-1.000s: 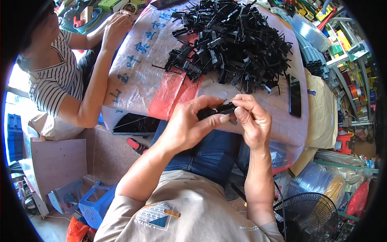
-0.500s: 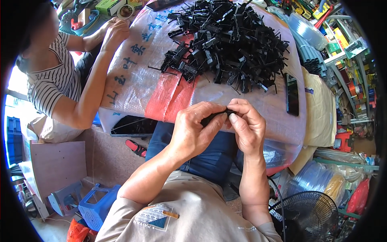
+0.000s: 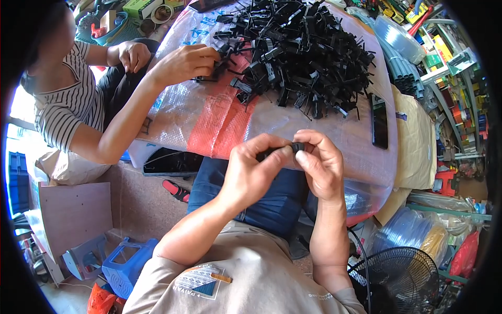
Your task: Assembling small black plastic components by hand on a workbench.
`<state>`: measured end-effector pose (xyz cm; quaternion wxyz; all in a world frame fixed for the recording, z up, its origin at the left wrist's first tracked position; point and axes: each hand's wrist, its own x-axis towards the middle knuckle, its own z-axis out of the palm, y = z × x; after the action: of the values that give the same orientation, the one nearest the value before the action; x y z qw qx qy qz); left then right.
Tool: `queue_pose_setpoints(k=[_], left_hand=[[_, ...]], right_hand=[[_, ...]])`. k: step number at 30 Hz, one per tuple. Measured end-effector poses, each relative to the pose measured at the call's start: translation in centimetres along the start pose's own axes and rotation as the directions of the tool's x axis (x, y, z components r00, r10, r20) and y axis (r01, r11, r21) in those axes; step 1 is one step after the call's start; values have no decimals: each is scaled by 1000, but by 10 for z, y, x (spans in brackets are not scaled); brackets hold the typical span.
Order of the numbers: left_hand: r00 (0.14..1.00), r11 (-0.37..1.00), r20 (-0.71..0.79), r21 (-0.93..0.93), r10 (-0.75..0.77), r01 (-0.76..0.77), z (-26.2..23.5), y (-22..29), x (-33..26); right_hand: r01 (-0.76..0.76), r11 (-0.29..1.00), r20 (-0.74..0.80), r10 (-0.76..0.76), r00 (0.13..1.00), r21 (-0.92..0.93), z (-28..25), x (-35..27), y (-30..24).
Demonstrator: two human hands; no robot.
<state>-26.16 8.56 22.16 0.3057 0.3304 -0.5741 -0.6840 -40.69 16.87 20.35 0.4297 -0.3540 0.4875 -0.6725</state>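
Above my lap, at the near edge of the covered table, both hands meet at a small black plastic part point(image 3: 298, 147). My left hand point(image 3: 257, 163) is closed round it, its thumb and forefinger pinching one end. The thumb and forefinger of my right hand point(image 3: 319, 163) grip the other end. My fingers hide most of the part, so its full shape does not show. Beyond my hands lies a big heap of black plastic parts point(image 3: 303, 57) with thin stems sticking out. At the left, a co-worker's hand point(image 3: 191, 64) reaches to the heap's edge.
The woven plastic sheet point(image 3: 282, 128) under the heap has a red stripe. A phone point(image 3: 379, 123) lies on its right side. A black fan point(image 3: 400, 277) stands at lower right, a blue plastic stool point(image 3: 128, 267) at lower left. Packed shelves point(image 3: 465, 99) line the right.
The co-worker's near hand has moved right to the heap, while the other dropped toward the lap. My right fingers have shifted slightly on the black part, showing more of its end.
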Motion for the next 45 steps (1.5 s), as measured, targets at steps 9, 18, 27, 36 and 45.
queue_pose_setpoints(k=[9,18,27,36,45], left_hand=[[963,991,250,111,-99,73,-18,-1,-2],[947,907,247,316,204,-278,-26,-13,-9],[859,775,313,-380,-406,505,-98,-44,-40],[716,980,-688,40,-116,197,-269,-186,-41],[901,819,-73,390,-429,421,-159,-112,-76]], right_hand=[[-56,906,74,96,993,-419,-10,-5,-13],[-119,857,165,230,959,-502,7,-3,-22],[311,472,191,-284,940,-825,28,52,-33],[326,-55,326,-315,891,-944,0,106,-24],[326,153,269,-306,914,-933,20,73,-48]])
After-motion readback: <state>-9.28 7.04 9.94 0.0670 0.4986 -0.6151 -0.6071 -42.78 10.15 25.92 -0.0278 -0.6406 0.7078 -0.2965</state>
